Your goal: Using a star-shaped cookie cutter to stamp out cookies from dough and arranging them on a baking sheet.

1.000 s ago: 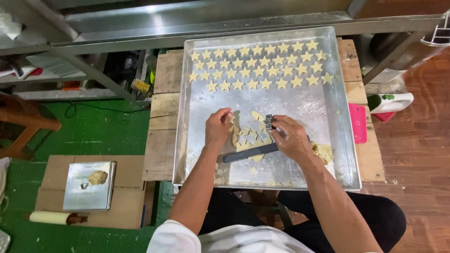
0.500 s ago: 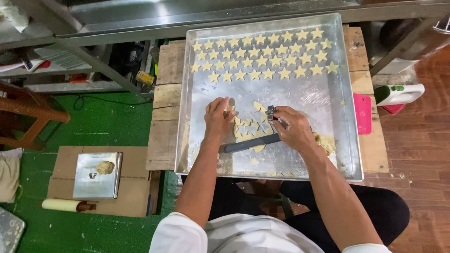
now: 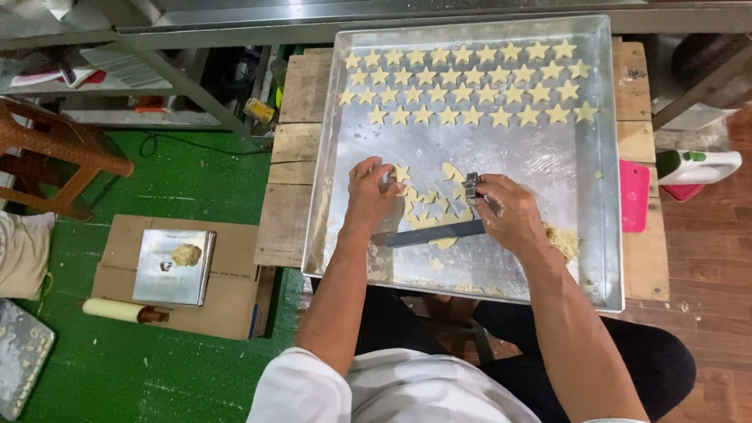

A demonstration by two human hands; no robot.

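A large metal tray (image 3: 580, 196) lies on a wooden table (image 3: 294, 157). Several rows of star-shaped dough pieces (image 3: 462, 86) fill its far part. My left hand (image 3: 372, 192) rests on the tray with its fingertips on a single dough star (image 3: 401, 172). My right hand (image 3: 509, 211) grips a small metal cutter (image 3: 471, 186) and a dark flat scraper (image 3: 427, 234) that points left. Between the hands lies a rolled dough sheet (image 3: 435, 210) with star holes cut in it. A lump of dough scraps (image 3: 562, 240) sits just right of my right hand.
A pink flat item (image 3: 633, 196) lies on the table's right edge, with a white and green bottle (image 3: 697, 166) beyond it. On the green floor to the left stand a scale with a dough ball (image 3: 174, 266), a rolling pin (image 3: 117, 311) and a brown stool (image 3: 55, 149).
The left hand has lifted a cut star out of the dough sheet and moved it slightly up and left. The right hand stays on the cutter and scraper.
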